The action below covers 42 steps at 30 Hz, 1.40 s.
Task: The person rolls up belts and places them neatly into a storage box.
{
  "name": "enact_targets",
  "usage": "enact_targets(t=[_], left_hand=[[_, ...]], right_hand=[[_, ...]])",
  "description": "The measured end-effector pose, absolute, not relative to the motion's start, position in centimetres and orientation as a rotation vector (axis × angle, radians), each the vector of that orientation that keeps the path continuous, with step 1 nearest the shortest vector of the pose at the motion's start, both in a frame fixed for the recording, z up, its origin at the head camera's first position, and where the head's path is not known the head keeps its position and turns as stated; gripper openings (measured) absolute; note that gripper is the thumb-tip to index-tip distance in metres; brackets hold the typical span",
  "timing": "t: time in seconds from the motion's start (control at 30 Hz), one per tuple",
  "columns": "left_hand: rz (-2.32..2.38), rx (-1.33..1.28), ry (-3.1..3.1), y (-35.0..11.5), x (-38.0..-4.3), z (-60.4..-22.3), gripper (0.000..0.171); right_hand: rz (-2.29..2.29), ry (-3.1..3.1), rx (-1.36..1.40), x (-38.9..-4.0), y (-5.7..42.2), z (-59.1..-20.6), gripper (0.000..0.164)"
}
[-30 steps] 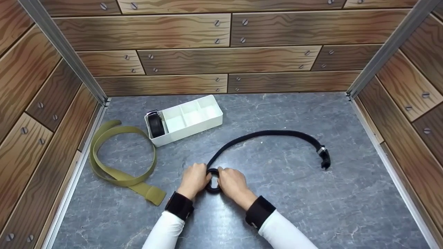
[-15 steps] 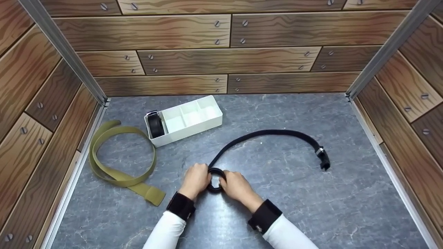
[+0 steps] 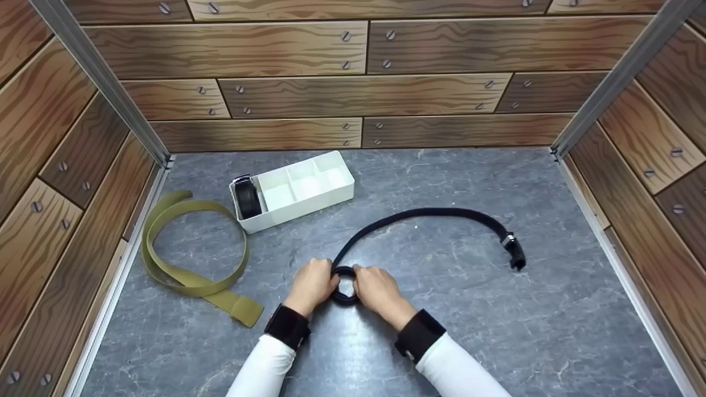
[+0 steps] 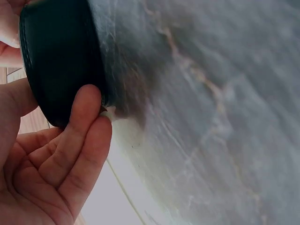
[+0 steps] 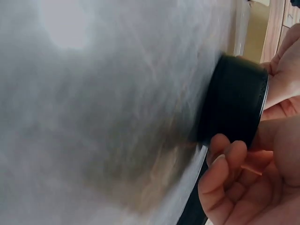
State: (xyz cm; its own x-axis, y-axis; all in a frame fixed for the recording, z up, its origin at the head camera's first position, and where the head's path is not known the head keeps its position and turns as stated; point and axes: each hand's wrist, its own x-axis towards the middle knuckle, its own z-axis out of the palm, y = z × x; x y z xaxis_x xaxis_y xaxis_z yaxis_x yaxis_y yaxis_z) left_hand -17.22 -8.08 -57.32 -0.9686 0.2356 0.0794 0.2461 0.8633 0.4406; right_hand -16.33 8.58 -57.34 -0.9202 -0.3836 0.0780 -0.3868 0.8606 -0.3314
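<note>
A black belt (image 3: 424, 212) lies partly rolled on the grey surface, its near end wound into a small coil (image 3: 345, 301). My left hand (image 3: 312, 283) grips the coil's left side, thumb inside the ring. On the opposite side my right hand (image 3: 378, 290) pinches the coil between thumb and fingers. From the coil the loose length arcs away and to the right, ending at a metal buckle piece (image 3: 508, 239). In the left wrist view the smooth coil wall (image 4: 61, 56) stands on edge between thumb and fingers. The right wrist view shows the coil (image 5: 232, 101) held likewise.
Behind the hands stands a white divided box (image 3: 300, 212), with a rolled black belt (image 3: 247, 199) in its left compartment. An olive webbing belt (image 3: 193, 284) lies in loose loops at the left, close to the box. Wood-patterned walls (image 3: 292, 99) enclose three sides.
The coil has shifted slightly right, and the belt's buckle end has slid a little left. My right hand let its grip move around the coil and sits slightly farther right than a second ago.
</note>
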Motion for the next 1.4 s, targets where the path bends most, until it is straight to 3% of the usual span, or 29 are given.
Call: enact_targets(t=[0.23,0.33,0.67,0.93,1.07,1.23,1.4], left_hand=[[-0.701,-0.394,-3.017,-7.7,-17.5,-57.4,0.018],[-0.672,-0.399,-2.999,-7.5,-17.6,-57.4,0.015],[-0.674,-0.370,-2.966,-7.2,-17.5,-57.7,0.012],[-0.776,-0.556,-2.961,-7.7,-17.8,-57.8,0.015],[-0.795,-0.571,-2.945,-7.6,-17.9,-57.8,0.015],[-0.744,-0.483,-2.904,-7.0,-17.7,-58.0,0.011],[-0.763,-0.335,-2.839,-6.4,-17.3,-58.3,0.010]], right_hand=[[0.530,-2.991,0.784,-17.3,9.2,-57.5,0.002],[0.667,-3.036,0.763,-17.5,9.5,-57.4,0.008],[1.439,-3.193,0.185,-16.6,9.5,-56.4,0.033],[0.883,-3.237,0.479,-17.0,9.4,-56.3,0.030],[0.867,-3.182,0.574,-17.6,9.7,-56.4,0.027],[1.003,-3.107,0.515,-17.8,9.9,-56.8,0.033],[1.314,-3.141,0.254,-17.2,10.0,-56.9,0.042]])
